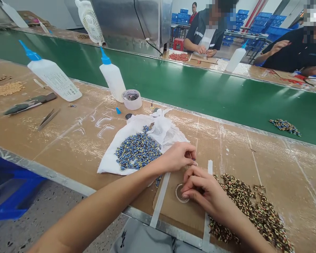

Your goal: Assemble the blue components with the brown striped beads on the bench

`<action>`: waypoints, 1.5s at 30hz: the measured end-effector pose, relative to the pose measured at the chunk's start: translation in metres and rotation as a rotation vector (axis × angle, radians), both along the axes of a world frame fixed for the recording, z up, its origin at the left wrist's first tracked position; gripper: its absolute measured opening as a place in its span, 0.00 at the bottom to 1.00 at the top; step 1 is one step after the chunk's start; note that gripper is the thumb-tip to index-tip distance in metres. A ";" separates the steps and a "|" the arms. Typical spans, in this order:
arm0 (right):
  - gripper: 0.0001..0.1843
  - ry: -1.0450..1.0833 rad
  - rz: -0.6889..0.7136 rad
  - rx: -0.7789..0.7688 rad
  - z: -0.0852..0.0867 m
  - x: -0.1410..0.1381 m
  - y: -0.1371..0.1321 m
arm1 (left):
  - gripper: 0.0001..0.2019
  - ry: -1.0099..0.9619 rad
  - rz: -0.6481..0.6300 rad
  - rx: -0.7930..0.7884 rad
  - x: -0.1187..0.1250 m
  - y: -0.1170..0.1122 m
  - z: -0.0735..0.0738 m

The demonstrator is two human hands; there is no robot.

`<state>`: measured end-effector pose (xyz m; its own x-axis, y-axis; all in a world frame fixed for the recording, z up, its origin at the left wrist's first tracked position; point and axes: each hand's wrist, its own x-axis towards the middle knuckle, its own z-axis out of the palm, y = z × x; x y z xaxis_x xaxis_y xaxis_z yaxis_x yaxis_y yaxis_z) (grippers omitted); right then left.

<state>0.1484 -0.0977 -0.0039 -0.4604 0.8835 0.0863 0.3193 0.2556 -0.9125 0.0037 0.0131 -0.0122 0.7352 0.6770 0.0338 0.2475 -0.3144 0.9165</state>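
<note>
My left hand [177, 156] is closed in a pinch above the cardboard pad, with a speck of blue at its fingertips too small to name. Just below it, my right hand [204, 189] is closed too, thumb and fingers together over a small clear ring [178, 194] lying on the cardboard pad [171, 207]. What the right fingers hold, if anything, is hidden. Left of the hands, a heap of small blue and yellow pieces [137, 151] lies on a white plastic bag [107, 163]. To the right, a heap of small dark curved pieces [250, 207] spreads beside my right forearm.
White glue bottles with blue tips [52, 79] [112, 80], a tape roll [132, 99] and tweezers [48, 120] are on the cardboard-covered table. Beyond runs a green conveyor belt [200, 95] carrying a small pile of pieces [284, 127]. Co-workers [208, 35] sit across it.
</note>
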 end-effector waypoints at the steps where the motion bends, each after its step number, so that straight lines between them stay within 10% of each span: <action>1: 0.06 0.020 -0.012 -0.007 -0.002 -0.002 0.000 | 0.04 -0.025 -0.023 -0.034 0.000 0.000 -0.001; 12: 0.06 0.118 -0.227 -0.130 0.011 0.011 -0.001 | 0.05 -0.056 -0.099 -0.187 0.001 0.001 -0.006; 21: 0.08 0.036 -0.940 0.209 0.003 0.034 0.004 | 0.07 -0.060 -0.126 -0.318 0.007 -0.005 -0.008; 45: 0.08 -0.189 -0.860 0.270 -0.005 0.034 0.007 | 0.08 -0.011 -0.138 -0.269 0.007 -0.004 -0.008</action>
<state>0.1823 -0.0908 -0.0086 0.3181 0.8891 0.3292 0.6354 0.0578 -0.7700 0.0106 0.0092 -0.0205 0.8213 0.5567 -0.1249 0.2093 -0.0903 0.9737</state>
